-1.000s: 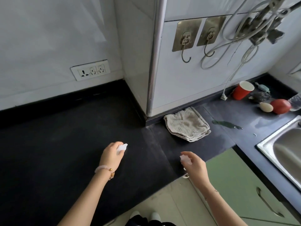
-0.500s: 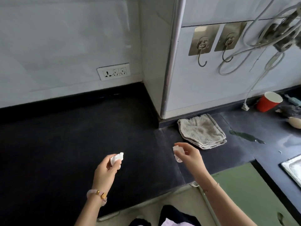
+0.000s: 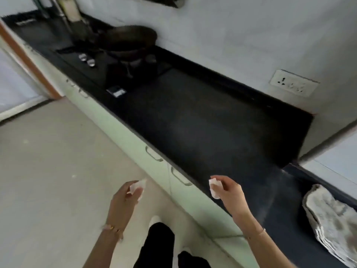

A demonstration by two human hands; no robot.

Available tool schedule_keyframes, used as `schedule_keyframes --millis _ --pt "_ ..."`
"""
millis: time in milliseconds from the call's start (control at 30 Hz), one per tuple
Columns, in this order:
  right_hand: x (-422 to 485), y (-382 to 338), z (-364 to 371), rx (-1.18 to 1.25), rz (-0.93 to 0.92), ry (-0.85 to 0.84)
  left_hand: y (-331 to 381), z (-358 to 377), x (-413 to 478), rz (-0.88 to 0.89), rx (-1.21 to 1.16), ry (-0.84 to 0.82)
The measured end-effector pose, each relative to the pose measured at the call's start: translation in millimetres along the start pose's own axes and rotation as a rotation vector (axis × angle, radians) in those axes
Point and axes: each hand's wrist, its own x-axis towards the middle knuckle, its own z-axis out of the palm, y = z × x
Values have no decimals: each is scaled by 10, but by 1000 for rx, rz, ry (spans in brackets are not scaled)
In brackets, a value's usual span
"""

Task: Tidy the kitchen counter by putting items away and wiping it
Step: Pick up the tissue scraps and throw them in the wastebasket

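Note:
My left hand (image 3: pixel 123 200) hangs over the floor in front of the cabinets, pinching a small white scrap (image 3: pixel 137 185) between its fingertips. My right hand (image 3: pixel 230 194) is over the front edge of the black counter (image 3: pixel 202 122) and holds a second small white scrap (image 3: pixel 214 187). A folded grey-white cloth (image 3: pixel 336 225) lies on the counter at the far right, apart from both hands.
A black gas hob (image 3: pixel 108 62) with a dark wok (image 3: pixel 129 38) on it stands at the counter's far left. Pale green cabinet doors with metal handles (image 3: pixel 180 177) run below the counter. A wall socket (image 3: pixel 293 85) sits above the backsplash. Grey floor spreads to the left.
The view has swung left, away from the sink and red cup, bringing the hob and floor into sight. Both hands still hold their white scraps; the left hand is now off the counter.

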Motion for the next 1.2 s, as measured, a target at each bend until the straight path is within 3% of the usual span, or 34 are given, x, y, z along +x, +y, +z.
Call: schedule_keyframes --millis 433,900,1200 --pt "-598 -704 2264 -214 -267 -688 -1132 -1571 -1366 -222 -320 661" --pt "-1769 -926 4896 -376 -358 -1055 -2452 -3346 -2152 -430 -456 1023" --pt "-1933 -1386 6648 -431 -418 -1210 -2844 -4573 -1867 -444 -526 1222"
